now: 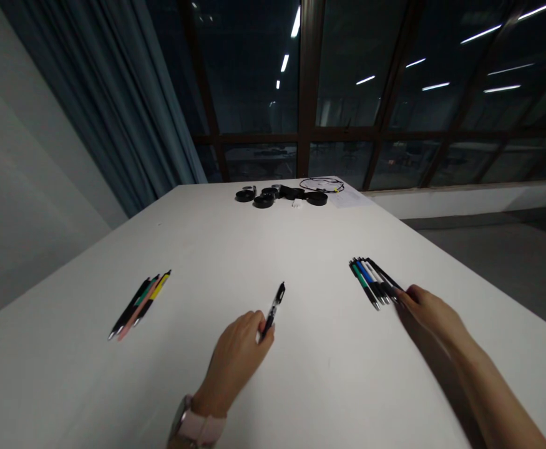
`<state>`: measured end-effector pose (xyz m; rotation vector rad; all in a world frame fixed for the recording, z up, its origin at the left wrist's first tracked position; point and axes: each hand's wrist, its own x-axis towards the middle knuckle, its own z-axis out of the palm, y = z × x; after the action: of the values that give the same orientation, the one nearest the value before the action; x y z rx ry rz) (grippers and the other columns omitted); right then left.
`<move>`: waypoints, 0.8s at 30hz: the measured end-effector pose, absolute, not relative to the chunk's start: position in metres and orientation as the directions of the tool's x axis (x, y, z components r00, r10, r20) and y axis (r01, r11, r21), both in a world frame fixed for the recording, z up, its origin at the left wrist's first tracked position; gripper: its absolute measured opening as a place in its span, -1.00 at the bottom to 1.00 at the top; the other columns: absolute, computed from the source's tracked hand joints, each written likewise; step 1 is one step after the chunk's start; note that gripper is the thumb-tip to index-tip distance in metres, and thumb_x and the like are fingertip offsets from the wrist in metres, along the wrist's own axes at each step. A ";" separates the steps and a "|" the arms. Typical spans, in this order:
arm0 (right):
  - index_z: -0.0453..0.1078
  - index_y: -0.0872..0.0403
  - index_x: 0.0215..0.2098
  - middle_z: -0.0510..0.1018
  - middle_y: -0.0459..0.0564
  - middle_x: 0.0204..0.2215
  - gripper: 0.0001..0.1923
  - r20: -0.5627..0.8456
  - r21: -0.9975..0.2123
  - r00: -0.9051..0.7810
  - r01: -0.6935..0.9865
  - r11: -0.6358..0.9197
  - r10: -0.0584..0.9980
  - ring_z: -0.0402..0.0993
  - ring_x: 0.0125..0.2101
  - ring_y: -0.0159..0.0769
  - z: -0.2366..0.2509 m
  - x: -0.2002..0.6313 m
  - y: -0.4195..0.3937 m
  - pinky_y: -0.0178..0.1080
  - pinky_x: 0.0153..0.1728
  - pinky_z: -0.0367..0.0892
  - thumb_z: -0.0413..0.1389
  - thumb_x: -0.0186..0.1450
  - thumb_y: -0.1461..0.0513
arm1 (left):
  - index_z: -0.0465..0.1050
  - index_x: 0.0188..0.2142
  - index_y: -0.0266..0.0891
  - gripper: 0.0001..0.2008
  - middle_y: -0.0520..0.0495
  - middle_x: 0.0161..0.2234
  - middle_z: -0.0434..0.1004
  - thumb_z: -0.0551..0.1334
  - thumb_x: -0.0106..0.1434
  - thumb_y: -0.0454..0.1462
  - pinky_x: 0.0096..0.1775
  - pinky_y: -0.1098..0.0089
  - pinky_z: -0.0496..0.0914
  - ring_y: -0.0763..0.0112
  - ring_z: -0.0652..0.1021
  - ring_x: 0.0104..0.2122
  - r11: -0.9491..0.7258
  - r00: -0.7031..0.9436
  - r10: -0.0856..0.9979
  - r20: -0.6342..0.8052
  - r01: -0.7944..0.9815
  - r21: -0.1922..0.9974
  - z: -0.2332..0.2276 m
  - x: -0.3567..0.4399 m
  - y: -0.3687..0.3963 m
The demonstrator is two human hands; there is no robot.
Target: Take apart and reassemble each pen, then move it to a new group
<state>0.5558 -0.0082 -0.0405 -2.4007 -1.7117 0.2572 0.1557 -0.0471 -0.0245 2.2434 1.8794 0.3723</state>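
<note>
My left hand [239, 343], with a pink-strapped watch on the wrist, pinches a black pen with a clear section [273, 307] over the middle of the table. The pen's upper end points away from me. On the right, my right hand [429, 308] has its fingers closed on the near end of a black pen [385, 272]. This pen lies at the right edge of a row with a green pen [364, 284], a blue pen [369, 279] and a white pen [376, 276]. The right fingertips are partly blurred.
At left lie a yellow-and-black pen [155, 295], a pink pen [135, 316] and black and green ones beside them. Black round objects [264, 201], a coiled cable [322, 181] and paper [350, 199] sit at the white table's [301, 399] far end. A curtain [113, 81] hangs left.
</note>
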 end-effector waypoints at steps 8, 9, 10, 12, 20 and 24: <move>0.36 0.02 -0.40 0.57 0.09 -0.48 -0.55 -0.047 -0.204 0.334 0.919 -0.336 0.941 0.53 -0.44 -0.09 -0.040 0.555 -0.010 -0.22 -0.49 0.23 -0.16 0.35 -0.08 | 0.05 -0.57 -0.13 -0.74 0.05 -0.54 0.30 0.05 0.23 -0.24 -0.38 0.36 0.12 0.39 0.36 -0.49 -0.135 0.129 0.991 0.040 0.925 0.354 -0.027 0.156 -0.047; 0.36 0.02 -0.39 0.57 0.09 -0.48 -0.54 -0.042 -0.208 0.336 0.918 -0.337 0.941 0.53 -0.44 -0.09 -0.041 0.556 -0.010 -0.22 -0.49 0.24 -0.16 0.35 -0.09 | 0.04 -0.58 -0.13 -0.73 0.06 -0.55 0.27 0.06 0.22 -0.24 -0.39 0.36 0.10 0.39 0.33 -0.50 -0.123 0.115 0.992 0.044 0.917 0.380 -0.028 0.156 -0.046; 0.37 0.02 -0.39 0.57 0.09 -0.48 -0.54 -0.038 -0.215 0.345 0.914 -0.345 0.938 0.53 -0.44 -0.08 -0.041 0.556 -0.010 -0.21 -0.48 0.25 -0.16 0.35 -0.09 | 0.04 -0.59 -0.13 -0.73 0.07 -0.57 0.25 0.06 0.22 -0.23 -0.40 0.37 0.08 0.40 0.31 -0.51 -0.111 0.099 0.994 0.050 0.903 0.414 -0.029 0.155 -0.046; 0.38 0.02 -0.36 0.58 0.10 -0.46 -0.55 -0.030 -0.234 0.372 0.900 -0.368 0.928 0.54 -0.43 -0.07 -0.042 0.558 -0.009 -0.20 -0.47 0.27 -0.14 0.34 -0.09 | 0.06 -0.59 -0.13 -0.72 0.10 -0.59 0.19 0.06 0.22 -0.18 -0.43 0.38 0.05 0.42 0.28 -0.53 -0.075 0.058 0.997 0.050 0.851 0.520 -0.031 0.154 -0.044; 0.42 0.10 -0.11 0.57 0.19 -0.24 -0.48 0.076 -0.298 0.377 0.892 -0.340 0.923 0.55 -0.36 -0.06 -0.048 0.554 -0.007 -0.13 -0.38 0.35 -0.15 0.33 -0.08 | 0.15 -0.60 -0.14 -0.54 0.15 -0.63 0.09 0.10 0.12 0.16 -0.51 0.42 0.07 0.47 0.18 -0.58 0.108 0.060 0.989 -0.137 0.344 0.933 -0.029 0.154 -0.037; 0.45 0.14 -0.04 0.52 0.22 -0.20 -0.48 0.184 -0.309 0.307 0.920 -0.241 0.934 0.54 -0.28 -0.05 -0.058 0.553 -0.003 -0.12 -0.27 0.38 -0.17 0.34 0.01 | 0.31 -0.58 -0.19 -0.48 0.13 -0.65 0.15 0.17 0.02 0.23 -0.51 0.43 0.12 0.47 0.23 -0.59 0.176 0.083 0.976 -0.201 0.243 0.954 -0.022 0.158 -0.037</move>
<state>0.5529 -0.0033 -0.0576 -2.2235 -1.6614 0.0537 0.1577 -0.0367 -0.0221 1.2807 1.3813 0.8667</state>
